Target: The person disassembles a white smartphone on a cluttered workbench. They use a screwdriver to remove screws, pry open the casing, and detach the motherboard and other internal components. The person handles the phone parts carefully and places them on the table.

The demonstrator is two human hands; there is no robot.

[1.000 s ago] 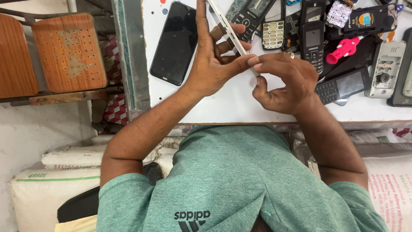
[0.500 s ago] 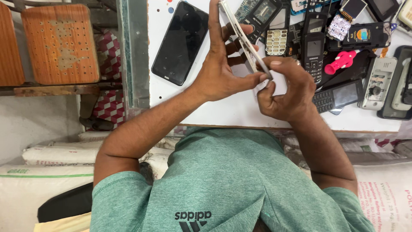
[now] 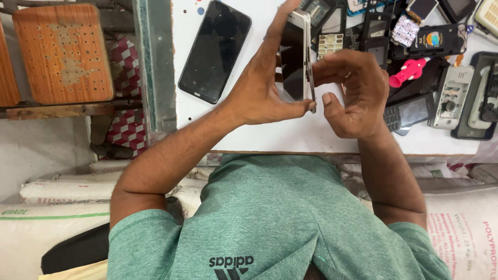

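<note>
Hands meet over the white table (image 3: pixel 290 136): left hand (image 3: pixel 259 93) grips a white phone (image 3: pixel 296 57) upright on edge, right hand (image 3: pixel 355 91) pinches its rim at three o'clock. Black smartphone (image 3: pixel 213 49) lies at nine o'clock.

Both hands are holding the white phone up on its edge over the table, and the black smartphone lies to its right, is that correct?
Not quite: in the head view the black smartphone lies left of the white phone, not right. Both the left hand and right hand do hold it on edge above the white table.
</note>
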